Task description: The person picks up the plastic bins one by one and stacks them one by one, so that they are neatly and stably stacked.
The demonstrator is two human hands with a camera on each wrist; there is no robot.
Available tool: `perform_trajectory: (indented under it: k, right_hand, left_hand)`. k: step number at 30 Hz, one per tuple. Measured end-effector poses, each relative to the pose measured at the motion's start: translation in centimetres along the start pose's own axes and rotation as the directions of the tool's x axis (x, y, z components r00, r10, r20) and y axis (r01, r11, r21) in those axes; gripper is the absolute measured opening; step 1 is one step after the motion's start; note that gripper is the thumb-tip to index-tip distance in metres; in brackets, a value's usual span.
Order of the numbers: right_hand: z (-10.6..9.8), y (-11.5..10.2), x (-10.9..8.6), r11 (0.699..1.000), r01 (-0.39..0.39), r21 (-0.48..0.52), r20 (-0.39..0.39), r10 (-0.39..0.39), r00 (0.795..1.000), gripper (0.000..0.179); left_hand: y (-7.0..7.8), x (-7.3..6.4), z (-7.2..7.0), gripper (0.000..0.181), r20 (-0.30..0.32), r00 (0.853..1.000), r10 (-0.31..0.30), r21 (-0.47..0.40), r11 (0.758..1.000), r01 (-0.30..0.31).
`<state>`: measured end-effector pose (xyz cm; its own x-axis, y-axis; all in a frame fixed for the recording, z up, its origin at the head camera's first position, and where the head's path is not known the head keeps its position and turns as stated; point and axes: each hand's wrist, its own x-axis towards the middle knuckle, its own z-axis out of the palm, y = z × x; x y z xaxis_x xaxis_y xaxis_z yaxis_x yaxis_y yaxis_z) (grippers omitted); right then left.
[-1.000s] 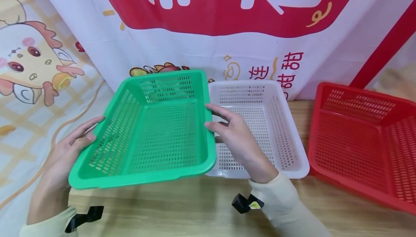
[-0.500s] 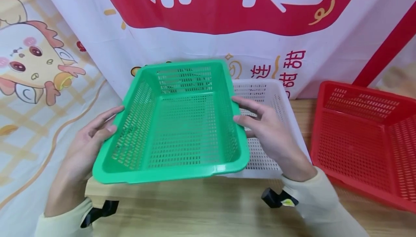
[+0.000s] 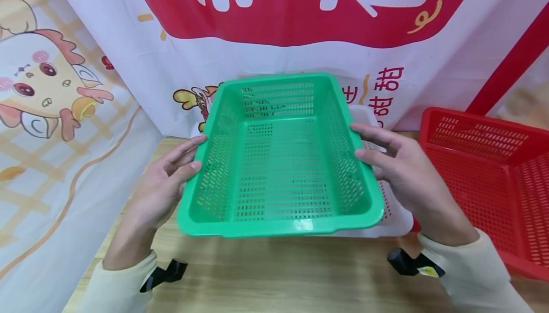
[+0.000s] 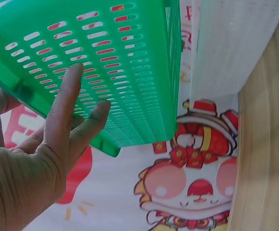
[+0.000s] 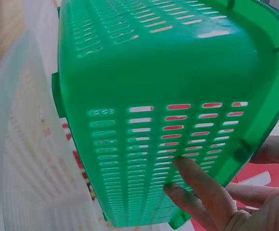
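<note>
A green plastic basket with slotted sides (image 3: 279, 227) is held up by both hands, its open top facing the head camera. My left hand (image 3: 160, 189) grips its left rim, thumb on top and fingers under the edge. On the opposite rim, my right hand (image 3: 407, 170) holds it the same way. Both wrist views show fingertips against the slotted outer walls, with the basket raised off the table. Behind and below it is a white basket (image 3: 394, 225), mostly hidden by the green one and the right hand.
A red basket (image 3: 489, 118) stands at the right, partly behind the right forearm. The wooden table (image 3: 279, 275) stretches along the front. A printed cloth (image 3: 257, 55) hangs at the back, and another patterned cloth (image 3: 55, 170) lies along the left side.
Both hands have carried the green basket to the right. It now covers most of the white basket, which showed more fully before. The red basket has stayed in place.
</note>
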<state>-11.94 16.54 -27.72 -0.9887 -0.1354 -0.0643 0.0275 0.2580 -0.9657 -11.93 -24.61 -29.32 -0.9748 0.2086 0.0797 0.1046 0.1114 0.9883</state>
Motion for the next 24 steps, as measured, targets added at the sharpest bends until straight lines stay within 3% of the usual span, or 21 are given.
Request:
perform_trajectory:
  k: [6,11,24]
  right_hand:
    - [-2.3,1.3,-0.3,0.999,-0.028,-0.038,-0.048,0.026,0.999,0.072]
    - [-4.2,2.3,-0.4,0.999,-0.017,-0.048,-0.071,0.013,0.997,0.068]
    - [-6.4,3.9,-0.2,0.983,-0.051,-0.176,-0.133,0.028,0.991,0.068]
  left_hand:
    - [0.0,1.2,2.4,0.055,0.044,0.997,-0.064,-0.055,0.996,0.067]
    - [-0.4,2.4,4.0,0.057,0.066,0.995,-0.079,-0.059,0.995,0.083]
    - [-1.1,4.2,6.4,0.058,0.11,0.989,-0.099,-0.063,0.992,0.107]
